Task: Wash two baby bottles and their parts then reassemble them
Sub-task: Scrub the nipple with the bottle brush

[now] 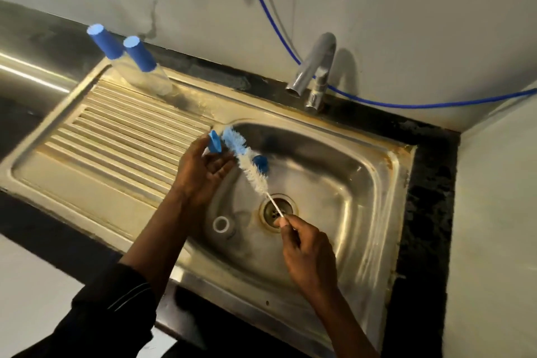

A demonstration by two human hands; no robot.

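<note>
Over the left rim of the steel sink basin (363,183), my left hand (203,171) pinches a small blue bottle part (215,141) at its fingertips. My right hand (305,250) grips the thin white handle of a bottle brush (247,166). The brush's blue-and-white bristle head touches the blue part. Another blue part (260,162) lies in the basin behind the brush. A white ring (220,224) rests on the basin floor left of the drain (278,211). Two clear baby bottles, one (114,57) beside the other (151,73), stand with blue caps at the back of the drainboard.
The ribbed drainboard (116,139) spreads out left of the basin. A grey tap (315,67) rises behind the basin, no water running. A blue hose (406,103) trails along the wall and the black counter (430,197) at the right.
</note>
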